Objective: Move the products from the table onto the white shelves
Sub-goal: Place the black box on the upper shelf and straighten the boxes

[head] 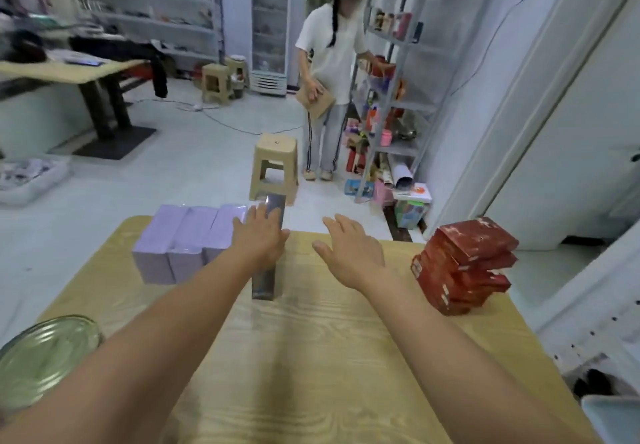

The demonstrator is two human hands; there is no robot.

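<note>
Head view looks down both bare forearms onto a pale wood-grain table (311, 357). The left hand (259, 239) is stretched forward with its fingers straight and loosely spread, lying in front of a tall dark box (268, 282) that stands upright near the table's far edge. Whether the palm touches the box cannot be told, and nothing is clasped. The right hand (349, 253) hovers just beside it to the right, fingers straight and spread, grasping nothing, with bare tabletop beneath it.

Left of the dark box, close against it, sits a row of three lilac packs (180, 239) in glossy wrap. At the table's right edge is an uneven stack of red boxes (464, 263). They carry pale markings on top and a small coloured label on the end faces, all too blurred to read. A clear glass bowl (45, 350) shows at the near left corner.

Beyond the table stands a beige plastic stool (275, 166). Farther back a person in a white top (329, 73) holds a brown cardboard box (316, 99) and reaches into the white shelves (408, 104), which hold assorted bottles and boxes whose labels are illegible. A glass-door fridge (270, 28) stands against the back wall.
</note>
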